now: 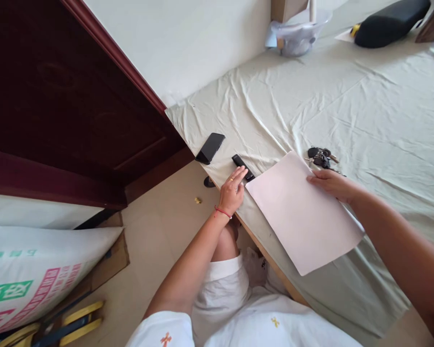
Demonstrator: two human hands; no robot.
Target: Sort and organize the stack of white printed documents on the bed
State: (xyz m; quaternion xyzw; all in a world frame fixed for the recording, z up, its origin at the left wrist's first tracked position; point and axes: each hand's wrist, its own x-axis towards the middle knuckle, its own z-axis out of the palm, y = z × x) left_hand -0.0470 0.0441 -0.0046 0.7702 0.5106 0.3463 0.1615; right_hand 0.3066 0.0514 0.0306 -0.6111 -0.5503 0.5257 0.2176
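Observation:
A pale pink sheet of paper lies flat on a bed covered with a light green sheet. My left hand rests at the paper's near left corner, fingers spread, touching a small black device. My right hand presses flat on the paper's far right edge, just below a bunch of keys. A black phone lies near the bed's corner, left of my left hand.
A dark wooden door stands to the left of the bed. A printed sack and yellow-handled tools lie on the floor. A clear plastic container and a black cushion sit at the bed's far end.

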